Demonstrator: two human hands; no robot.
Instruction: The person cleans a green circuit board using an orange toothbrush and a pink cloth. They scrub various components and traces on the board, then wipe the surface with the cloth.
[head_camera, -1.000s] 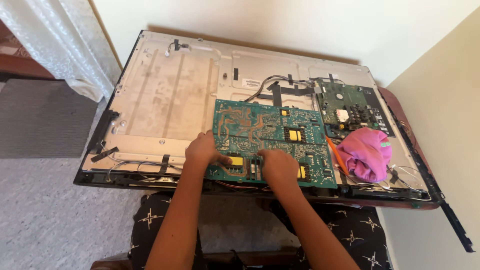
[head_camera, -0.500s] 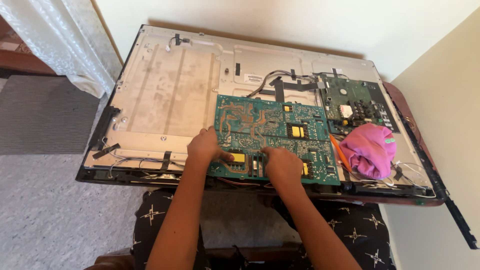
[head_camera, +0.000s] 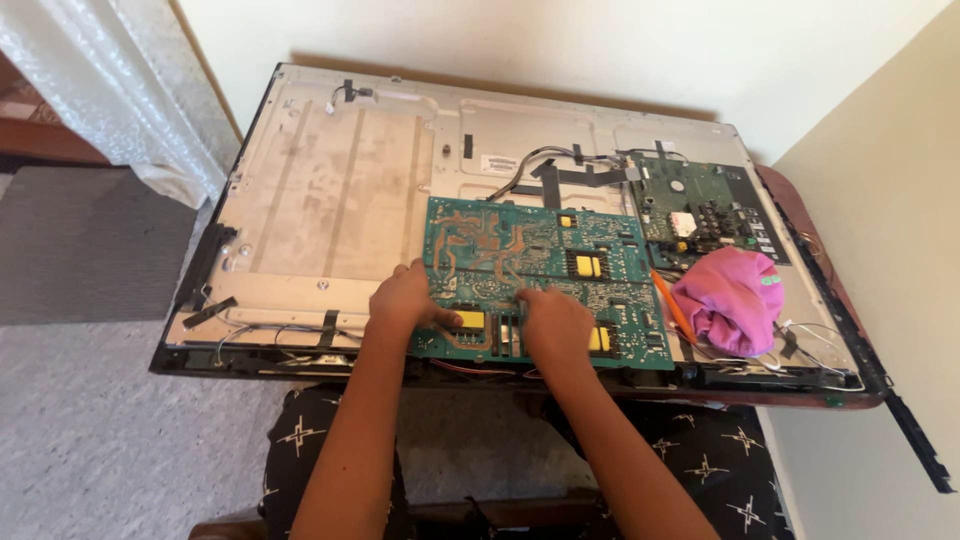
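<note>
Left hand (head_camera: 405, 298) gripping left edge of green circuit board (head_camera: 540, 265), right hand (head_camera: 556, 325) pressed flat on its lower middle, board lying on open TV back panel (head_camera: 340, 190), pink cloth (head_camera: 732, 300) at right, smaller board (head_camera: 700, 205) beyond

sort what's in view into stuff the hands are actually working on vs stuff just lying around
In hand:
- large green circuit board, both hands resting on its near edge
- left hand
- right hand
- metal back panel of the opened screen under the board

Lying about:
- pink cloth, bunched at the right
- smaller dark green board, untouched
- orange tool beside the cloth
- white curtain
</note>
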